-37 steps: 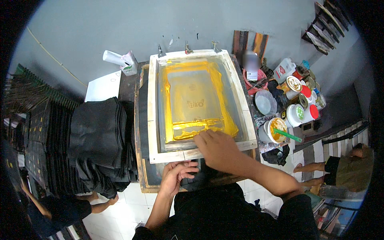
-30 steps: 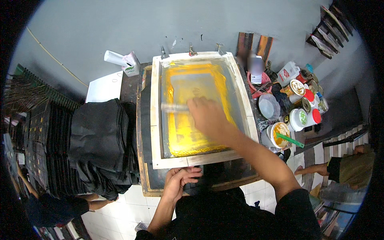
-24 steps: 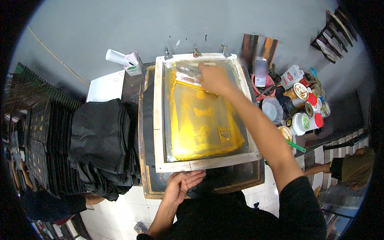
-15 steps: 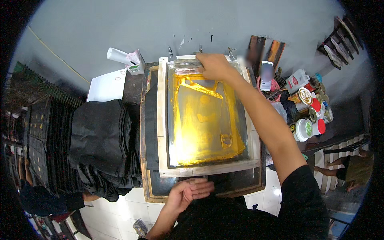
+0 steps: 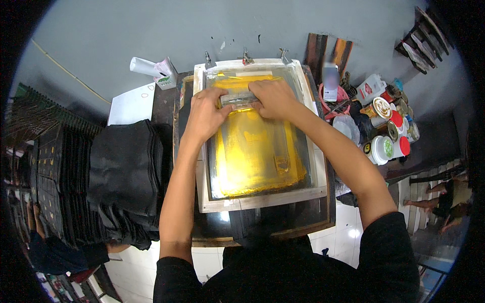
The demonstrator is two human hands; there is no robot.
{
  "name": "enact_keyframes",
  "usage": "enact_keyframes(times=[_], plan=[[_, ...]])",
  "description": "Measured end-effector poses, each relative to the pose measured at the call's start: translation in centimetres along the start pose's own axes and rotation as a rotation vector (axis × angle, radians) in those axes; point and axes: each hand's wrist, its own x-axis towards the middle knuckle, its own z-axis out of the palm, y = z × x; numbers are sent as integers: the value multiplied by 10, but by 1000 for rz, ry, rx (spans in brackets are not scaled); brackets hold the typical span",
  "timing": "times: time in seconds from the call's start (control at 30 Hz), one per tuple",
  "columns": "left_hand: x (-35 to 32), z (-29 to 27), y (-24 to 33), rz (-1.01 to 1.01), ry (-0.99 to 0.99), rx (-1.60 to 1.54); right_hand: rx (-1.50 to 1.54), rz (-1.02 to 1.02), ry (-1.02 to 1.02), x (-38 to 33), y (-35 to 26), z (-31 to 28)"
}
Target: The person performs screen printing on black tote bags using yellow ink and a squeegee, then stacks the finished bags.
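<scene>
The left hand [image 5: 206,112] and right hand [image 5: 274,99] grip opposite ends of a squeegee [image 5: 237,100], which lies near the far end of a white-framed screen [image 5: 273,200] smeared with yellow ink [image 5: 242,174]. The step in hand appears to be two-handed spreading; the next move seems to call for even pressure and a level blade. Raised side rails, crossed by both forearms, limit sideways travel. Metal clips [image 5: 246,56] stand at the far rail; stacked black cloth [image 5: 124,161] lies left, tubs [image 5: 381,149] right.
</scene>
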Motion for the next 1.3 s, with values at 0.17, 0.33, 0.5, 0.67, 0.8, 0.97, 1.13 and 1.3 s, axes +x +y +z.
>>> enact_keyframes(times=[0.17,0.33,0.5,0.67,0.8,0.97,1.13,1.3], plan=[[-32,4,15,-63,-99,48,44,16,17,-43,-20,0],[-83,0,32,-14,-94,38,67,16,6,-86,-53,-4],[-135,-10,69,-60,-138,-2,132,-3,14,-136,-84,-8],[-182,-14,86,-71,-173,-1,56,-24,46,-177,-115,-4],[-216,-14,74,1,-233,92,-93,-113,237,-204,-119,16],[-244,-11,42,104,11,445,18,-98,304,-210,-120,9],[-234,-35,54,182,436,307,33,-92,599,-200,-121,-52],[-185,-33,36,-597,157,-122,-119,-122,748,-136,-90,-152]])
